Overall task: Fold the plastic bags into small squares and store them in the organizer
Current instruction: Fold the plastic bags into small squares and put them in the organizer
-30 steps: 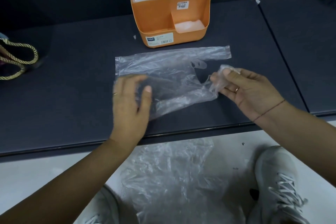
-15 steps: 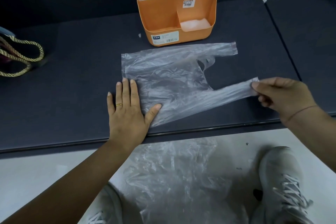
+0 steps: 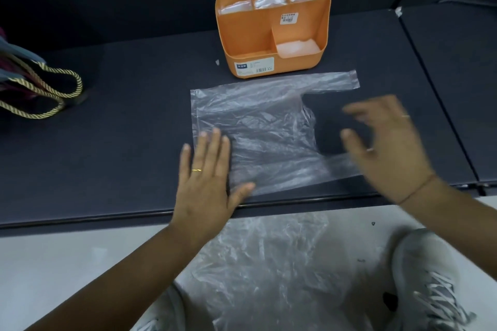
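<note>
A clear plastic bag [image 3: 258,126] lies spread flat on the dark table [image 3: 121,142], its two handle strips reaching right. My left hand [image 3: 209,183] presses flat on the bag's near left corner, fingers straight. My right hand [image 3: 384,140] hovers blurred over the gap between the handles, fingers spread and holding nothing; its palm covers the end of the near handle. The orange organizer [image 3: 250,35] stands just behind the bag, with folded plastic in its three back slots and front right compartment.
More clear plastic bags [image 3: 269,271] lie in a heap on the pale floor between my grey shoes [image 3: 430,277]. A bag with gold rope handles [image 3: 40,94] sits at the table's left end. A seam to a second table runs at the right.
My right hand has let go of the near handle strip, which now lies flat, and has swung left over the table. My left hand stays pressed on the bag.
</note>
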Motion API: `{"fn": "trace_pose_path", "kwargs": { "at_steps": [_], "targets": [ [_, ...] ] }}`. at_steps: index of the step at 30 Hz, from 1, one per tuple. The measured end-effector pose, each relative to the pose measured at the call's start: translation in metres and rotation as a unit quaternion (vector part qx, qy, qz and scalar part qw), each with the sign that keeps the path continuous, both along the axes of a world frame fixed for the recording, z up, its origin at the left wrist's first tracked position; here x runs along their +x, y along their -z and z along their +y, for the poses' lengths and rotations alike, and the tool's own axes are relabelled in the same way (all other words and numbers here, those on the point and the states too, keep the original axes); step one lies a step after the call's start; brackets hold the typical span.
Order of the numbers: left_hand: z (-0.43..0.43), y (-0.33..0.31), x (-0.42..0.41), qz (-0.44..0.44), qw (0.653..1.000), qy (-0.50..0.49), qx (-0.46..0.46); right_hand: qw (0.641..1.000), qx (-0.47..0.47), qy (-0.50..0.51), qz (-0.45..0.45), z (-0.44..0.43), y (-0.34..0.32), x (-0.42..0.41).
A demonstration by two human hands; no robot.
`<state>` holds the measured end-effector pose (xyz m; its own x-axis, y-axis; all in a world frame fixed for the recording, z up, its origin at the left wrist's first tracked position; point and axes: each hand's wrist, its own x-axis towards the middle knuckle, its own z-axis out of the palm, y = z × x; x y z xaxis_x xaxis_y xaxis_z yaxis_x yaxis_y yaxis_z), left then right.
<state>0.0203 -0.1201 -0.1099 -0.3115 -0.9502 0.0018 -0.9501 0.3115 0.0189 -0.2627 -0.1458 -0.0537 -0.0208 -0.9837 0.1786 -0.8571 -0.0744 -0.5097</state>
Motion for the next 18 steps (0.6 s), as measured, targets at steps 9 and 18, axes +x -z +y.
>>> {"fn": "trace_pose_path", "kwargs": {
  "at_steps": [9,18],
  "targets": [
    [0.024,0.009,-0.011,0.050,0.997,0.050,0.022,0.950,0.095,-0.261,0.142,-0.021,0.053,0.107],
    [0.025,-0.003,0.013,0.092,0.994,0.034,0.057,0.958,0.116,-0.138,0.225,-0.011,0.057,0.047]
  ]
}}
